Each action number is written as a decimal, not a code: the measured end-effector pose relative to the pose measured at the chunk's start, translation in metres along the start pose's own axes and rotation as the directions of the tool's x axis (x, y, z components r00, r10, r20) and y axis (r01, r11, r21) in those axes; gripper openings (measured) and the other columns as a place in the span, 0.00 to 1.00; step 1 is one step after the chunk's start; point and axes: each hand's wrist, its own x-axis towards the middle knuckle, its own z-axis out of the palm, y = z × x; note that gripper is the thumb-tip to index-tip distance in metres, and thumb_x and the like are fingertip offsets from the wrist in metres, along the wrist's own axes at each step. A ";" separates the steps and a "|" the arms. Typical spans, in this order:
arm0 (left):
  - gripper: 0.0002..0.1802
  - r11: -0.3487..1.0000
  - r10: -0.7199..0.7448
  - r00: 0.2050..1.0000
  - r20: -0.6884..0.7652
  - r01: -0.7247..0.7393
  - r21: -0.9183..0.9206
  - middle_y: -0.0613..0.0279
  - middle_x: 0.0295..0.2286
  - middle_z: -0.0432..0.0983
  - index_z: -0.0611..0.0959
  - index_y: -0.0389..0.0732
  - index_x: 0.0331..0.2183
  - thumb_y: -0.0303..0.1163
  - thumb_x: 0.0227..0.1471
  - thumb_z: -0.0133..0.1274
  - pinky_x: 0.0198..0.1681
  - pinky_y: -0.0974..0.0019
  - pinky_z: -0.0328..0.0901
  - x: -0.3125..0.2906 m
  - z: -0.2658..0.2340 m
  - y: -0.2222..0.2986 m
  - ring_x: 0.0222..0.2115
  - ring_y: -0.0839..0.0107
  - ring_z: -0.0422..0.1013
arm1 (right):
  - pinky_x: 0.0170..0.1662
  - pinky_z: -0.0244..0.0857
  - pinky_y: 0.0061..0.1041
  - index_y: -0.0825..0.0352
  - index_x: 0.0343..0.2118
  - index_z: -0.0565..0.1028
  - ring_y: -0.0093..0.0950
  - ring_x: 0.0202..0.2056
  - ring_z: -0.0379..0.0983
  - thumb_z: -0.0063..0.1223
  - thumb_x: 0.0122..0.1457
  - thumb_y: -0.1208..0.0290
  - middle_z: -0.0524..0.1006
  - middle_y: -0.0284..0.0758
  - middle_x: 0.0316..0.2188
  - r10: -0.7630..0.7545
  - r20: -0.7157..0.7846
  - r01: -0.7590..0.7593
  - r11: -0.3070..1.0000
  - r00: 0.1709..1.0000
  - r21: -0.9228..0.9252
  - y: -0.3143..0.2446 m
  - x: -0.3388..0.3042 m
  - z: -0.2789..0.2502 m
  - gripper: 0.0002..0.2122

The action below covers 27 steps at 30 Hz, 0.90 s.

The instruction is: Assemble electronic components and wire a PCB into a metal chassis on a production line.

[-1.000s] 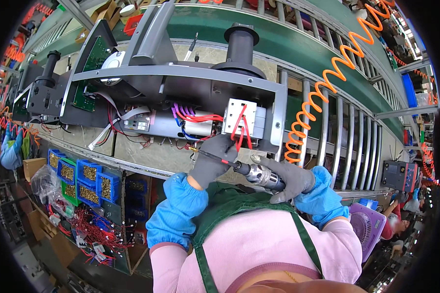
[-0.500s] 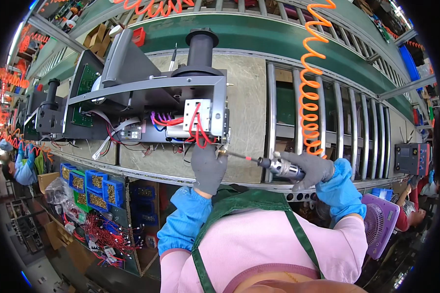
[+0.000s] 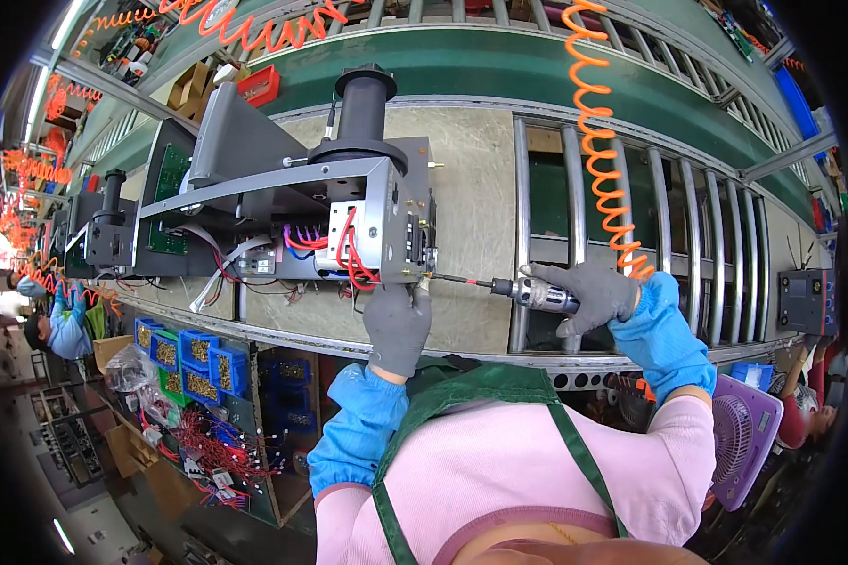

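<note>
Right hand (image 3: 594, 296): grip wrapped around power screwdriver (image 3: 545, 296), bit (image 3: 466, 280) pointing left, tip at lower right corner of gray metal chassis (image 3: 396, 212) on bench (image 3: 476, 207). Left hand (image 3: 398, 322) beside tip; cannot tell whether grip pinches anything.

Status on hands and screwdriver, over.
Right hand gripping power screwdriver; bit at metal chassis corner. Left hand beside bit tip. Orange coiled hose clear of bit.

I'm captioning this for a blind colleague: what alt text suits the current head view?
A gloved right hand holds a power driver, its bit pointing at the near right corner of a grey electrical unit, beside the gloved left hand. Rollers stretch rightward; blue bins of brass-coloured parts sit lower left.
</note>
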 end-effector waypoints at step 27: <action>0.10 0.999 0.010 1.000 -0.009 -0.010 -0.044 0.47 0.22 0.72 0.75 0.36 0.28 0.30 0.45 0.58 0.23 0.51 0.64 0.000 -0.002 -0.007 0.22 0.48 0.70 | 0.47 0.66 0.36 0.61 0.62 0.59 0.44 0.46 0.73 0.66 0.39 0.59 0.74 0.47 0.46 0.001 -0.014 -0.002 0.995 1.000 -0.097 -0.018 0.012 -0.017 0.43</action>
